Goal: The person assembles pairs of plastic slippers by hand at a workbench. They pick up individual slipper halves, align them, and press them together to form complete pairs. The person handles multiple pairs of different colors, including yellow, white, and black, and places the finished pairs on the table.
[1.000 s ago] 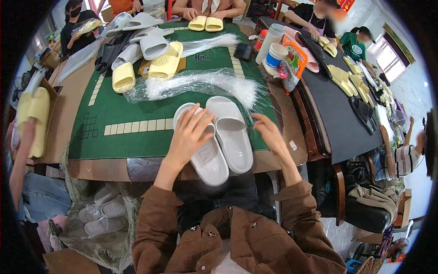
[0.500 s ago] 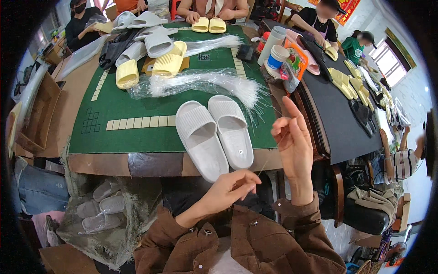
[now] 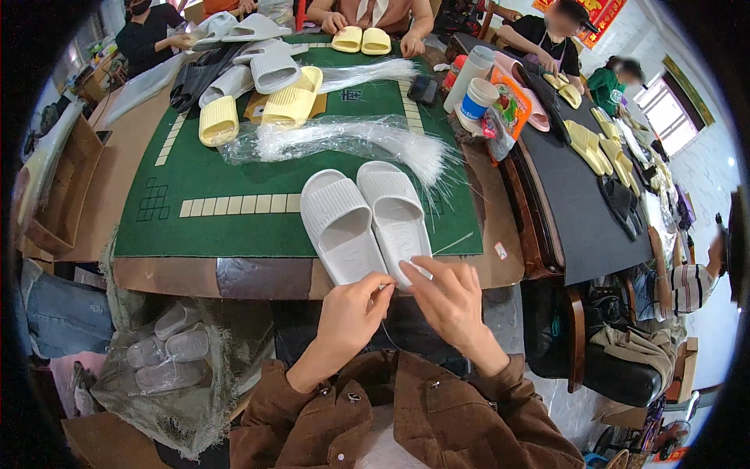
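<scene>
A pair of light grey slide slippers, the left slipper (image 3: 337, 223) and the right slipper (image 3: 394, 205), lies side by side at the table's near edge, toes pointing away. By the left slipper's heel, my left hand (image 3: 351, 313) pinches a thin plastic strand (image 3: 387, 332), which curves down below the fingers. My right hand (image 3: 449, 305) is close beside it at the right slipper's heel, fingers bent and thumb drawn in. What its fingertips hold is hidden. Beyond the slippers lies a bundle of thin clear strands (image 3: 344, 142) in a plastic sleeve.
A green mat (image 3: 234, 234) covers the table, with yellow slippers (image 3: 219, 121) and grey slippers (image 3: 275, 72) piled at the far left. Cups (image 3: 478, 98) stand at the right. A small white tag (image 3: 501, 250) lies near the right edge. Co-workers sit around; bagged slippers (image 3: 172, 348) rest below left.
My right hand has come down and left from its raised position to the slippers' heels. My left hand has moved slightly up and left, bringing the two hands close together.
</scene>
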`<action>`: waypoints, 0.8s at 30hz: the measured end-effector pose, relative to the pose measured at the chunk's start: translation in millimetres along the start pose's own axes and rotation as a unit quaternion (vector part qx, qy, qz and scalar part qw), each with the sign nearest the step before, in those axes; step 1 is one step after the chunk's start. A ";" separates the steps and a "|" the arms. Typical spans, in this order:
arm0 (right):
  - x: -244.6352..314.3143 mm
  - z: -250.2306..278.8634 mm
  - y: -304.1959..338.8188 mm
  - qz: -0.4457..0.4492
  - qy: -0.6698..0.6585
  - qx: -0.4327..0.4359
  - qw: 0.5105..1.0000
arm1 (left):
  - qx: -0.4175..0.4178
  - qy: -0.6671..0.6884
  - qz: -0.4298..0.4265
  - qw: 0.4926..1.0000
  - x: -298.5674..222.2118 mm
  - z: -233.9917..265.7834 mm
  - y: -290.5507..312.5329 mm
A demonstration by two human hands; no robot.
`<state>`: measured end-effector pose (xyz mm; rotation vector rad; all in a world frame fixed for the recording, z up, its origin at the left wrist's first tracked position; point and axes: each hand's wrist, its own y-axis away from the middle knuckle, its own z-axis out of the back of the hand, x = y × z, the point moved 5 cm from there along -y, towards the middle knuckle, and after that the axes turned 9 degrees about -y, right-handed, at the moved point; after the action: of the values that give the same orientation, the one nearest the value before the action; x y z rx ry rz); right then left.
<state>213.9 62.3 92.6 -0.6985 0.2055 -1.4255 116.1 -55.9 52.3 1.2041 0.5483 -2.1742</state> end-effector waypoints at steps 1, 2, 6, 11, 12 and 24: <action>-3.2 -6.3 3.7 0.001 -0.011 0.016 1.000 | 0.002 -0.005 -0.017 1.000 -2.3 -0.3 1.9; -5.3 -10.6 6.1 0.002 -0.021 0.032 0.999 | 0.003 -0.010 -0.034 0.999 -4.8 -0.7 4.1; -18.8 -1.7 7.5 -0.011 -0.071 -0.012 0.997 | 0.043 0.023 -0.043 0.998 -11.9 8.1 12.0; -29.9 42.1 7.9 -0.094 -0.072 -0.123 0.985 | -0.025 -0.047 -0.135 0.989 -23.1 37.6 31.7; -27.8 49.6 9.5 -0.096 -0.088 -0.128 0.983 | -0.053 -0.082 -0.173 0.980 -30.9 43.6 37.1; -36.0 -10.2 19.6 -0.005 -0.142 0.057 0.988 | -0.032 -0.203 -0.318 0.926 -5.9 1.0 19.1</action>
<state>218.8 92.9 63.8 -0.7987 -0.1015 -1.3196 130.7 -68.9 56.5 0.5355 0.9040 -2.8142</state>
